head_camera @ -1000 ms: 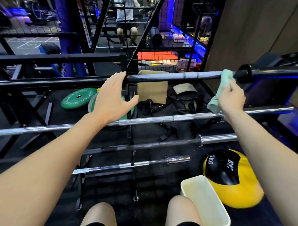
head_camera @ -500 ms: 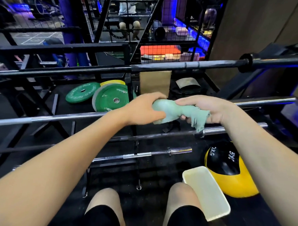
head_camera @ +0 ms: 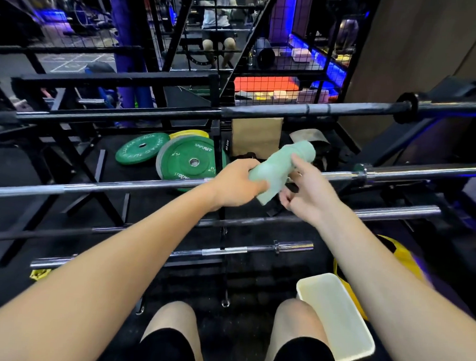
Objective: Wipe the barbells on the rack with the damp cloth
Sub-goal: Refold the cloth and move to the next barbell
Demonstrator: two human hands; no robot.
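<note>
Both hands are in front of the rack, between the second and third bars. My left hand [head_camera: 235, 184] grips the green damp cloth [head_camera: 282, 171] around its lower part, with fingers curled round it. The right hand [head_camera: 305, 194] is just beside the cloth; its forefinger is stretched out and touches the cloth's side, the other fingers are loosely bent and hold nothing, as far as I can see. The cloth is bunched into a thick roll and stands tilted, its upper end pointing far and right. It touches no bar at this moment.

How far the task is, I can only judge. The cloth is off the metal, so no wiping happens now; it looks like the person is folding or re-gripping it before the next stroke. The rack [head_camera: 222, 141] carries several bars: the dark top barbell [head_camera: 302, 109], the chrome barbell [head_camera: 122, 186] under it, a third bar [head_camera: 393, 213] lower and nearer, and the short bar [head_camera: 228, 252] nearest. None shows wet marks or streaks that I can read, so which are already clean I cannot tell. Probably most work is still left.

Some things are hard to see. Bar ends on the left and right are cut off by the frame edge. The yellow ball [head_camera: 408, 258] is mostly hidden behind the right arm. The white tray [head_camera: 334, 315] beside the right knee shows no water clearly. The palm side of the left hand is hidden.
</note>
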